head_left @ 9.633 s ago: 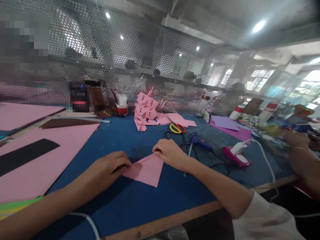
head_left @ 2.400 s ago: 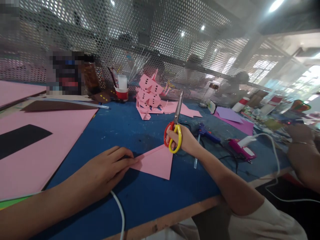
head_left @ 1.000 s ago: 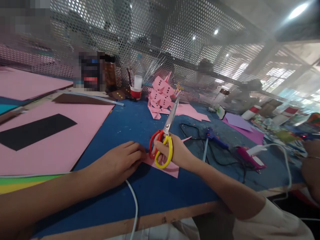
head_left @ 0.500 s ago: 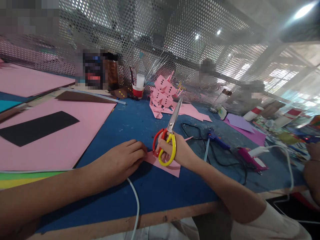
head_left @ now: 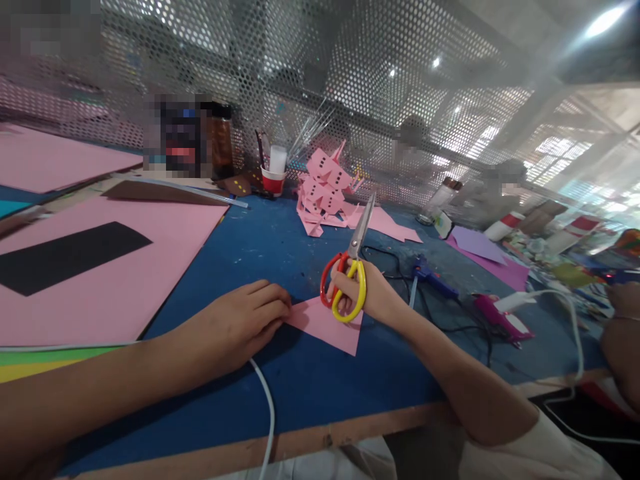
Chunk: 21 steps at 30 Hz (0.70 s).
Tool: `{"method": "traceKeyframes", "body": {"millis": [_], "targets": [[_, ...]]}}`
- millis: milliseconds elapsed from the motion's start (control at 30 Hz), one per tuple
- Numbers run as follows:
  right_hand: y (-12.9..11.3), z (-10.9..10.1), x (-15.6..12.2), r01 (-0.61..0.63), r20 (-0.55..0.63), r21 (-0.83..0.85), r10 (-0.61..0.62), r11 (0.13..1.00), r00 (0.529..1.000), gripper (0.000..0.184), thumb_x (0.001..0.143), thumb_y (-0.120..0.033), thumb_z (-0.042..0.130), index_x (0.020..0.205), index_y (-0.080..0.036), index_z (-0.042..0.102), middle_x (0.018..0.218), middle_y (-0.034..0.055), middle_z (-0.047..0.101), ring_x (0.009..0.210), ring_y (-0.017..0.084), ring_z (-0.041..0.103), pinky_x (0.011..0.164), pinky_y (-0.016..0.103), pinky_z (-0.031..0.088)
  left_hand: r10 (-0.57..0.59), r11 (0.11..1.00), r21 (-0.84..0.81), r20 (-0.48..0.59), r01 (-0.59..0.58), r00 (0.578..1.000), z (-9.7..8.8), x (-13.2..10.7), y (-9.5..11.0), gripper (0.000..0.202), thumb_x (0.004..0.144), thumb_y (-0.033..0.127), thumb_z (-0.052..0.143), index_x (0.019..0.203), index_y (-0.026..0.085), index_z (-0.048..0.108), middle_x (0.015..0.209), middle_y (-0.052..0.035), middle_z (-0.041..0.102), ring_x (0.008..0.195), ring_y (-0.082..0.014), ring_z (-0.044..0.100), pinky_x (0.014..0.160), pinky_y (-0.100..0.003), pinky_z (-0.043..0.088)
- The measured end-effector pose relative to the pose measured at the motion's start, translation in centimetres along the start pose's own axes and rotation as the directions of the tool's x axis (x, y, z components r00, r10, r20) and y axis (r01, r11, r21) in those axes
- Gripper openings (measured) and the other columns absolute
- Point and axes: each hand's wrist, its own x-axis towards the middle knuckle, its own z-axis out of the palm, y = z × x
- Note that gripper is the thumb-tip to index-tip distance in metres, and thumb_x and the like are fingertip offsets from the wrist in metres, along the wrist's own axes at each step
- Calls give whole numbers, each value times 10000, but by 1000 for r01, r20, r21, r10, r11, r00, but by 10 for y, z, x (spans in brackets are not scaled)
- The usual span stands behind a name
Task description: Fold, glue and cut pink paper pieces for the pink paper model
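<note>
A folded pink paper triangle lies on the blue table top. My left hand rests flat on the table with its fingertips pressing the paper's left corner. My right hand hovers just above the paper's far edge and grips a pair of scissors by the red and yellow handles. The blades are closed and point up and away.
A stack of pink folded pieces and a red cup stand at the back by the metal mesh. A large pink sheet lies left. Two glue guns with cables lie right. Another person's arm shows at far right.
My right hand left the paper, picked up the scissors and brought them over it; in the last half second it moved slightly right. My left hand kept pressing the corner.
</note>
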Motion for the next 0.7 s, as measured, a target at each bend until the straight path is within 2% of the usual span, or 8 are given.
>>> {"method": "traceKeyframes", "body": {"millis": [200,367,700], "targets": [[4,-10,1,-35,-31,-37,34,999,999,124,885,-291,545,805,-198,520,592,-3,668,450,125,621,433,199,505,6,1000,-3,-20,-6,1000,-1,0,0,221,993,130,410,1043,186,618,1106,-64,621,1017,-186,560,913,-343,468],[8,-23,4,-10,-21,-71,9,997,1000,118,850,-261,572,769,-194,520,574,1,671,441,127,622,421,190,498,13,1000,-12,-29,-13,1000,-2,-1,0,226,984,123,423,1063,194,623,1120,-64,626,1025,-183,569,915,-330,476],[18,-46,7,14,18,-113,-12,994,1000,276,892,-330,524,700,-152,611,626,51,702,472,128,633,457,204,524,6,1000,-25,-27,-7,1000,-2,0,-2,230,979,129,427,1063,196,631,1132,-64,630,1040,-185,573,902,-327,488]]}}
